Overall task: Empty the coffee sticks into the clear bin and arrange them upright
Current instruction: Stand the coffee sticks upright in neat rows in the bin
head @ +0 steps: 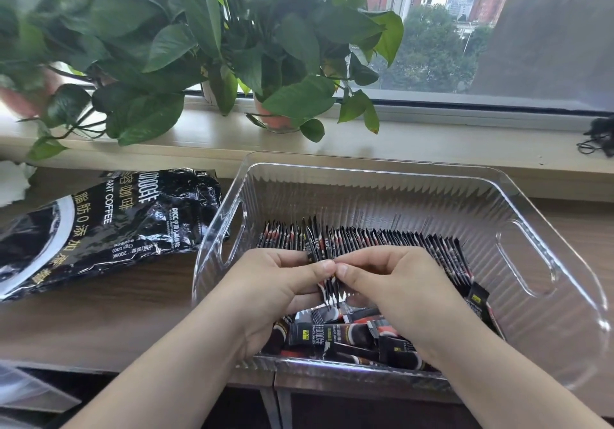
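A clear ribbed bin (pixel 538 229) stands on the wooden desk in front of me. Inside it, a long row of black and red coffee sticks (pixel 375 237) stands upright across the middle. More loose sticks (pixel 352 335) lie flat in a heap at the near side. My left hand (pixel 275 285) and my right hand (pixel 395 279) meet over the bin and together pinch a small bundle of sticks (pixel 327 282), held on edge against the row. The black coffee bag (pixel 99 226) lies flattened on the desk left of the bin.
Potted green plants (pixel 199 36) crowd the window sill behind the bag and bin. A dark tangle of cord (pixel 601 136) sits on the sill at the far right. A clear plastic item (pixel 23 392) shows at the bottom left below the desk edge.
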